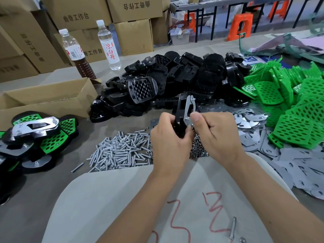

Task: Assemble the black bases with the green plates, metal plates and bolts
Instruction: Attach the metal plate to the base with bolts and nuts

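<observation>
My left hand [169,139] grips a black base [180,113] held upright on its edge over the table's middle. A shiny metal plate [189,109] lies against the base's right face, with a bolt end showing at its top. My right hand [216,133] pinches at the plate's lower end, where a small nut or bolt sits. Loose bolts [121,151] lie heaped just left of my hands. Black bases [175,79] are piled behind, green plates [289,106] at the right, grey metal plates [263,137] right of my hands.
Finished black-and-green assemblies [35,135] are stacked at the left. An open cardboard box [47,99] stands behind them, with two bottles [108,44] and stacked cartons further back. A single bolt [232,228] lies on the cloth near me. Small nuts [198,149] lie under my hands.
</observation>
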`<state>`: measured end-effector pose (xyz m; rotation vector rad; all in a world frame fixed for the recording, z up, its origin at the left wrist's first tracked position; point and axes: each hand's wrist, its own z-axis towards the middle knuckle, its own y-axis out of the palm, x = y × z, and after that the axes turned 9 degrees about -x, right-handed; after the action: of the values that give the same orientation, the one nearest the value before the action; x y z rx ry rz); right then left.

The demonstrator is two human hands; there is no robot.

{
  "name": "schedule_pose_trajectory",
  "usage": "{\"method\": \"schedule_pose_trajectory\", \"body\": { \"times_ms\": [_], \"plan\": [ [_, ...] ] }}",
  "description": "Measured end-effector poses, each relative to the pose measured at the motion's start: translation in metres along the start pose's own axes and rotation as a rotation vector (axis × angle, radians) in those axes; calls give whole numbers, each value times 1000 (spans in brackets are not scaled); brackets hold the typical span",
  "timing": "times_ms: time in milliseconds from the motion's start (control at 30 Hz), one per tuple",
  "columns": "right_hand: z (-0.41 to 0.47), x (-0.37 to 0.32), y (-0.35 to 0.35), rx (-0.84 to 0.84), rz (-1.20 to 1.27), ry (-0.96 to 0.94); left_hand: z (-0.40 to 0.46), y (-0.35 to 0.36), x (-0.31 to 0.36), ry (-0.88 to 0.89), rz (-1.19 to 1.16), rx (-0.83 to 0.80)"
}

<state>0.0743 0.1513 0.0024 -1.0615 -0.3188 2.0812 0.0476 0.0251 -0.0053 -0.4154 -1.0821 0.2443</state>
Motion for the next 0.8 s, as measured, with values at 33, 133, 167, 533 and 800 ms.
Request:
{"method": "schedule_pose_trajectory", "body": {
  "times_ms": [33,133,167,533,800],
  "plan": [
    [-1,1,-1,23,40,14,1,0,-1,-19,-12,-5],
    [-3,5,-3,52,167,34,5,-2,-5,-119,-142,-43],
    [-3,5,-5,17,198,50,7,-3,-7,-178,-253,-64],
    [-5,-3,-2,-200,114,165,20,-16,-8,-450,-921,-332],
    [-3,-5,-4,-18,268,196,19,-15,-7,-449,-899,-322]
  ]
}}
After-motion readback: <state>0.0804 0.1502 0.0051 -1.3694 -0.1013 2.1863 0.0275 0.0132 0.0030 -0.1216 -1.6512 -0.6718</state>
